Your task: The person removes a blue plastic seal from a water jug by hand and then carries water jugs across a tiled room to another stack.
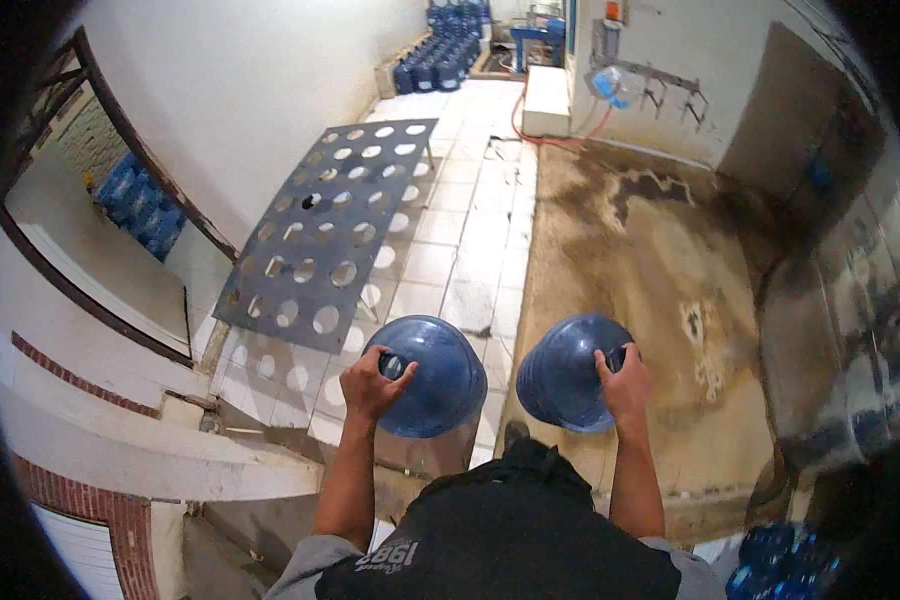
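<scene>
Brick and white plaster: a low wall [120, 440] with a red brick band runs along the far left, beside a window opening [90, 250] through which more blue jugs show.
Rack: a grey metal rack [330, 230] full of round holes stands on the white tiled floor [460, 250]; every hole that can be seen is bare, with no jug set in it.
Left hand: the left hand [370, 385] is closed around the neck of the left water jug [425, 375], fingers curled tight at the mouth.
Left water jug: large, blue and see-through, hanging from its neck just ahead of the person's body, above the tiles near the rack's closest corner.
Right water jug: the right water jug [565, 372], same kind and colour, hangs beside the first without touching it, above the edge of the stained concrete floor [650, 260].
Right hand: the right hand [625, 385] is clenched on that jug's neck in the same way.
Back of the room: a crowd of blue jugs [440, 55] stands on the floor far off, next to a white block [546, 100] and a red hose [555, 135].
Progress: judging by this, both jugs are lifted and in carry, neither set down; placing them is all left to do, and the rack has taken none.
</scene>
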